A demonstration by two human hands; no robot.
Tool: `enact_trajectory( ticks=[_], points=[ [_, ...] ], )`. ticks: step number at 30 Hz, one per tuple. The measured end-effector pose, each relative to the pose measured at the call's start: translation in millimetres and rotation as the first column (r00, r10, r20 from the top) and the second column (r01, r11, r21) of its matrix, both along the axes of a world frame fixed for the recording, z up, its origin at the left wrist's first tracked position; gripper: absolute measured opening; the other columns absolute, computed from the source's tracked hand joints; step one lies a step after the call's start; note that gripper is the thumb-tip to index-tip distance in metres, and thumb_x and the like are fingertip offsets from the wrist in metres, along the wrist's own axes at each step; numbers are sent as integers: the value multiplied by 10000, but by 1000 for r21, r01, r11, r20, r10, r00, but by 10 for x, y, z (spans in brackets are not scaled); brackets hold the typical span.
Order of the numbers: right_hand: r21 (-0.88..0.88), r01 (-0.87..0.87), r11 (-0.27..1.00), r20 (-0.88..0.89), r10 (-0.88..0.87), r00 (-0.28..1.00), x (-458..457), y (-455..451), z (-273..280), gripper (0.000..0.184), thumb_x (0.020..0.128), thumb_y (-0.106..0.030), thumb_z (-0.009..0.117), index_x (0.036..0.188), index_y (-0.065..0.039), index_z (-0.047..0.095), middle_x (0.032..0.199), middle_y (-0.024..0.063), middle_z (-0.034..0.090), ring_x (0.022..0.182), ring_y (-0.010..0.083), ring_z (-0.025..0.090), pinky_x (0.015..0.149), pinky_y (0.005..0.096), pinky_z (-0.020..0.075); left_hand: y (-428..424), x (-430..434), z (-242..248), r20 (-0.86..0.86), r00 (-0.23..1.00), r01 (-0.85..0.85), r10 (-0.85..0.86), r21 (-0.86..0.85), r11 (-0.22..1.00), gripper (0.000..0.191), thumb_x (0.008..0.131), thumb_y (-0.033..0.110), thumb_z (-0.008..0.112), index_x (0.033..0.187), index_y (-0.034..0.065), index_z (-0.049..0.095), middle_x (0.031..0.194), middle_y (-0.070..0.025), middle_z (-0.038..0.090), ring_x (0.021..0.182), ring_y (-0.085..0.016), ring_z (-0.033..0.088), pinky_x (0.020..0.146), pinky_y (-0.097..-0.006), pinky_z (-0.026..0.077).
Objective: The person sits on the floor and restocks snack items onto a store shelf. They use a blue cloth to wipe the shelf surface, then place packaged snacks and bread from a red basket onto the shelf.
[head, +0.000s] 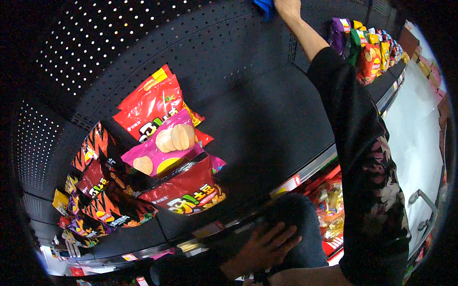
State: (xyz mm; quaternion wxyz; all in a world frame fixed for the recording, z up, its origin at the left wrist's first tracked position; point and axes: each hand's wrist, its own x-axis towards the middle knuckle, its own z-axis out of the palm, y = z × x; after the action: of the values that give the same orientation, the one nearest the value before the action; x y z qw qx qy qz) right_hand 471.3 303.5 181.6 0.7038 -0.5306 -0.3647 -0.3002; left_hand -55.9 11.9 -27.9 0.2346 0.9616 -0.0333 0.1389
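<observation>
My right hand (288, 8) is at the top edge of the view, partly cut off, with the arm stretched across a black shelf (264, 107). It grips a blue cloth (265, 8) against the shelf's perforated back panel. Low in the view my left hand (266, 246) rests on my knee in dark trousers (304, 218), fingers apart and nothing in them. Left of the bare stretch of shelf stand snack bags: red ones (154, 100), a magenta bag with chips pictured on it (168, 143) and a dark red one (186, 189).
Orange-and-black striped bags (107, 211) crowd the shelf's far left. More chip bags (370, 59) stand at the upper right, beyond my arm. A price rail (300, 177) edges the shelf; below it sits a red bin of wrapped goods (329, 207). A metal handle (431, 211) is at right.
</observation>
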Motion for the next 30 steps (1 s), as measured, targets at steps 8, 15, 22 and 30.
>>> enact_trajectory(
  ticks=[8, 15, 22, 30],
  points=[
    [-303, -44, 952, -437, -97, 894, 305, -177, -1836, 496, 808, -257, 842, 1153, -73, 538, 1076, 124, 666, 993, 288, 653, 928, 406, 514, 4, -15, -28, -85, 996, 29, -36, -80, 996, 739, 872, 424, 710, 1540, 251, 445, 1657, -54, 316, 1494, -321, 313, 1109, -583, 396],
    [-400, -279, 873, -631, -41, 775, 625, -83, -2109, 588, 769, -307, 868, 1174, 2, 574, 1109, 178, 688, 1049, 323, 678, 942, 405, 523, -55, 77, -165, -9, 1000, 5, -5, -20, 1000, 636, 887, 431, 690, 1483, 283, 528, 1616, -32, 390, 1472, -307, 339, 1136, -585, 360],
    [0, 29, 1000, -164, -29, 986, 983, -323, -548, 437, 845, -206, 785, 1187, -44, 567, 1012, 160, 680, 940, 310, 669, 848, 415, 535, -188, 100, -462, 108, 991, -73, 82, -85, 994, 519, 905, 458, 659, 1403, 319, 613, 1557, -10, 467, 1468, -292, 346, 1143, -608, 319],
    [-252, 158, 955, -333, -239, 912, 1124, -384, -1407, 470, 892, -286, 719, 1254, -64, 518, 1149, 244, 698, 1078, 425, 672, 952, 466, 517, -226, 150, -559, 143, 981, -125, 134, -69, 990, 460, 930, 495, 616, 1364, 345, 639, 1527, 8, 500, 1488, -266, 311, 1187, -573, 244]
  ],
)
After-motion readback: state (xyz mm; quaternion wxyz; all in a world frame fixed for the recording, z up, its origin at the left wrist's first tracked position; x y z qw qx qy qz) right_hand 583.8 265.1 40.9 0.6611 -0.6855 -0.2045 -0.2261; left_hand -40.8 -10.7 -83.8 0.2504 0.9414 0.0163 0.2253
